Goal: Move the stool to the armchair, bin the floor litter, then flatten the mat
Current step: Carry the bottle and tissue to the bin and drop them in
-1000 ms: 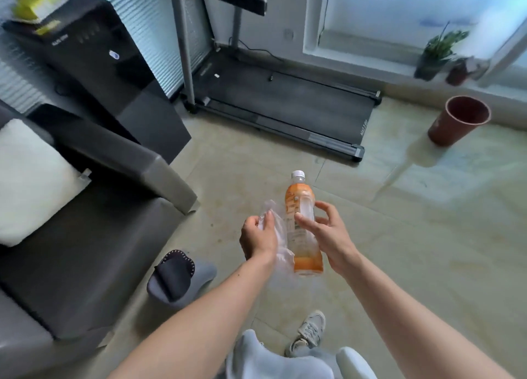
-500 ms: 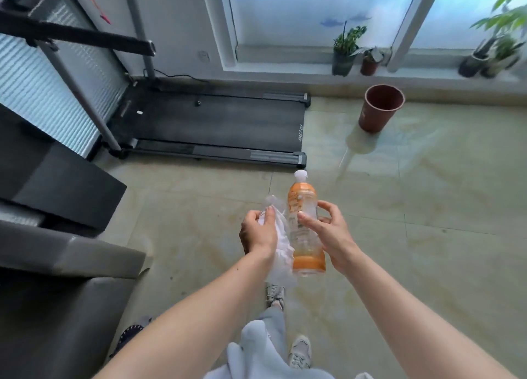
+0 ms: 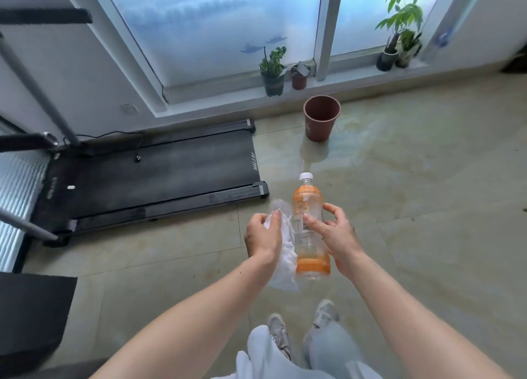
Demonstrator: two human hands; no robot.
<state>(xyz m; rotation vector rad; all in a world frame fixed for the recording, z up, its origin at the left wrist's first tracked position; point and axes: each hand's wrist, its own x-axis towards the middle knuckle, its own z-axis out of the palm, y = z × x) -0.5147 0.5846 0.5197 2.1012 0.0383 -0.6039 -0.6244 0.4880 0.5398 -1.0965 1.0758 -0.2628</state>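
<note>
My right hand grips a clear plastic bottle with an orange label and a white cap, held upright in front of me. My left hand is closed on a crumpled clear plastic wrapper that hangs down beside the bottle. A reddish-brown plastic bin stands open on the floor ahead, below the window sill. The stool, the armchair and the mat are out of view.
A black treadmill lies on the floor to the left, its rails rising at the far left. Potted plants stand on the window sill. A dark cabinet edge is at the lower left. Tiled floor spreads to the right.
My view has swung right and forward: the armchair and stool have left the frame and the bin now lies straight ahead, closer. Both hands keep the bottle and wrapper.
</note>
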